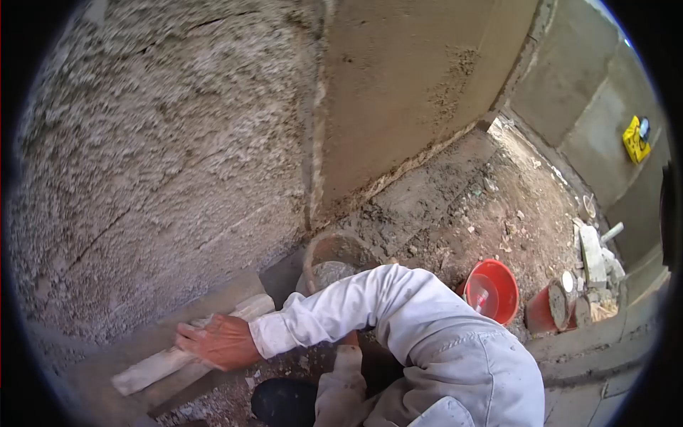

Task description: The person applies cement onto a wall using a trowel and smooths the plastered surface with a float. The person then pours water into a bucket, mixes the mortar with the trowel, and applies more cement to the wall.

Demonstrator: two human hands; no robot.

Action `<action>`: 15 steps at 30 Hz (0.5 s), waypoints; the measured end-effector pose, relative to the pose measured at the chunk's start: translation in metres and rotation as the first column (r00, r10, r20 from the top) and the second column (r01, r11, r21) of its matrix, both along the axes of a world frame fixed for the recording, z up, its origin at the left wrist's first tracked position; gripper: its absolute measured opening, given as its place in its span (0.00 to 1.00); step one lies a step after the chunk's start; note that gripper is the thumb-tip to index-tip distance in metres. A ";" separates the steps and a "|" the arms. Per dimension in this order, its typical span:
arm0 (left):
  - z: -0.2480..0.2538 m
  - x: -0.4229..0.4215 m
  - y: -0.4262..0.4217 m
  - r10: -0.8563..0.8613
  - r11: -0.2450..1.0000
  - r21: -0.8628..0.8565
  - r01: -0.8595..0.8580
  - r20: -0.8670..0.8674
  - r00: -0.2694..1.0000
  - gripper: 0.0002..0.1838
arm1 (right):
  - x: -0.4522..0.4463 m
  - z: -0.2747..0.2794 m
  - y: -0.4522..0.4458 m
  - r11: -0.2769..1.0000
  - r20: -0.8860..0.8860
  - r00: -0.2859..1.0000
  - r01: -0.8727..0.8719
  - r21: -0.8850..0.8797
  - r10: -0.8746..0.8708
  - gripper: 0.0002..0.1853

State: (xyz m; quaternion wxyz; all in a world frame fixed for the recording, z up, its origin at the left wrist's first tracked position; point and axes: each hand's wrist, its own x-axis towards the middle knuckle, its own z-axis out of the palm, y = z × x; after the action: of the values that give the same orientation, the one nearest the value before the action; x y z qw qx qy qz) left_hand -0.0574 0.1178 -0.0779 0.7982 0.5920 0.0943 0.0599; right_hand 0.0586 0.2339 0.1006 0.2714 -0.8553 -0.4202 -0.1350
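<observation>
My right hand [220, 343] is closed on a pale, rough strip [149, 371], with its fingers bent over the upper edge. This strip lies slantwise along a wider board [89, 373] at the foot of the rough wall. Only a bit of my left hand [348, 339] shows beneath my right forearm; its fingers are hidden, and so is anything they hold. A round tub [338, 248] stands just beyond the forearm, partly covered by the sleeve.
A rough wall [171, 142] rises at the left, meeting a smoother brown wall [405, 92]. Right of my arm stand a red bucket [506, 288] and a mud-stained bucket [546, 309]. Rubble [594, 256] lies farther right. A yellow bag [634, 141] is at the far right wall.
</observation>
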 end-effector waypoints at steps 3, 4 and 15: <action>0.008 -0.001 -0.009 -0.005 1.000 -0.011 0.005 -0.017 1.000 0.37 | -0.007 0.077 -0.060 0.958 0.333 0.908 0.188 0.215 -0.253 0.32; 0.012 -0.001 -0.012 -0.009 1.000 -0.018 0.009 -0.018 1.000 0.37 | -0.002 0.103 -0.090 0.917 0.413 0.846 0.198 0.345 -0.338 0.30; 0.007 0.010 -0.009 0.063 0.980 0.190 -0.058 -0.023 0.998 0.37 | 0.055 0.234 -0.441 0.184 0.045 0.289 0.477 0.859 -0.956 0.25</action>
State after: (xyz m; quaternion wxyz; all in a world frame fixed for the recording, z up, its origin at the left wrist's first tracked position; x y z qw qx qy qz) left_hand -0.0479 0.1088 -0.0710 0.7345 0.6629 0.1179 0.0842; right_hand 0.1138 -0.2067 0.3346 0.3220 -0.6694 0.1072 -0.6609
